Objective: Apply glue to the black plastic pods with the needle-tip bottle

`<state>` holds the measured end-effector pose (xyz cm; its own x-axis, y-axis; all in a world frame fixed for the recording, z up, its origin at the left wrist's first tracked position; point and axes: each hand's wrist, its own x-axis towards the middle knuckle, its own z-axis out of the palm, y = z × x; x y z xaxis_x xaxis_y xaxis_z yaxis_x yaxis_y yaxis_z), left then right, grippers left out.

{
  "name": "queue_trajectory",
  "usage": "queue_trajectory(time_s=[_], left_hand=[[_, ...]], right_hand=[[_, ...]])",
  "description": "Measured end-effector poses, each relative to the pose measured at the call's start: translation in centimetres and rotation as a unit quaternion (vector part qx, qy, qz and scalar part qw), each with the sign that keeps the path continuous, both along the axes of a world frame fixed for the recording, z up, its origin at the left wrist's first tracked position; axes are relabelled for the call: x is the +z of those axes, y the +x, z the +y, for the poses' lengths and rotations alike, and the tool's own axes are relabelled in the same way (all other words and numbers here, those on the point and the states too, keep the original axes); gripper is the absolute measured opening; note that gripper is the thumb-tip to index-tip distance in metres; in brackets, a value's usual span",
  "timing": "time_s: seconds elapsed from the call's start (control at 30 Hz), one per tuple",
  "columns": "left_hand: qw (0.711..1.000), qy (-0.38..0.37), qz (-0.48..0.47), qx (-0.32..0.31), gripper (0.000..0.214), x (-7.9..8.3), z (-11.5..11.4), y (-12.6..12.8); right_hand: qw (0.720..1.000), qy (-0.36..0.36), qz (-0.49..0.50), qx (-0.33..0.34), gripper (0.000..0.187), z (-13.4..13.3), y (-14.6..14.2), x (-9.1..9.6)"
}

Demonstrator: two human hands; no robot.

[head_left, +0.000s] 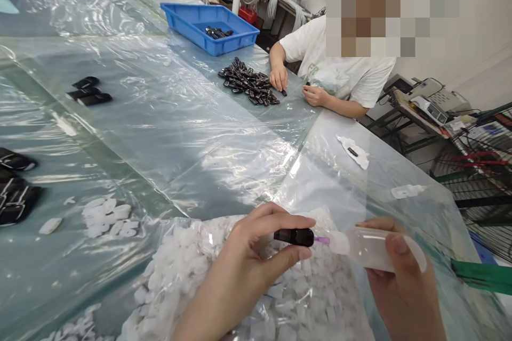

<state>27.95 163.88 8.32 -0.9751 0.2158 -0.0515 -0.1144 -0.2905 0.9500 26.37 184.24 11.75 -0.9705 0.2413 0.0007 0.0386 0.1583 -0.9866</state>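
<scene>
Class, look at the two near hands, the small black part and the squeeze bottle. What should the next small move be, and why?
Probably a gentle squeeze of the squeeze bottle by the right hand. Its purple nozzle already points at, and seems to meet, the end of the small black part, pinched level in the left hand.

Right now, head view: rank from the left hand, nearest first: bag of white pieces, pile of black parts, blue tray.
1. bag of white pieces, directly under the left hand.
2. pile of black parts, far side, by the co-worker's hands.
3. blue tray, farthest, behind the pile.
</scene>
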Motion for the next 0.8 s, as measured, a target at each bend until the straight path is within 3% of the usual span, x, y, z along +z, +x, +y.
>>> queue_trajectory(time_s=[0.17,0.27,0.43,0.63,0.8], left_hand=[[1.0,-0.008,-0.003,-0.002,0.024,-0.2,0.1,0.1],[0.999,-0.031,0.001,0.012,0.02,-0.1,0.2,-0.2],[0.993,-0.103,-0.007,0.061,0.021,1.2,1.0,-2.7],[0.992,-0.121,0.028,0.025,0.018,2.7,1.8,-10.8],[0.994,-0.109,0.026,-0.006,0.008,0.4,3.0,-19.5]], right_hand=[[1.0,-0.01,0.001,0.017,0.042,0.7,-0.2,-0.6],[0.998,-0.051,-0.037,-0.015,0.045,0.4,-0.6,-0.7],[0.993,-0.099,-0.055,-0.022,0.049,0.0,-3.5,-0.6],[0.989,-0.136,-0.051,0.033,0.05,0.9,-10.0,-0.6],[0.982,-0.163,-0.087,0.028,0.042,3.0,-15.3,-3.6]])
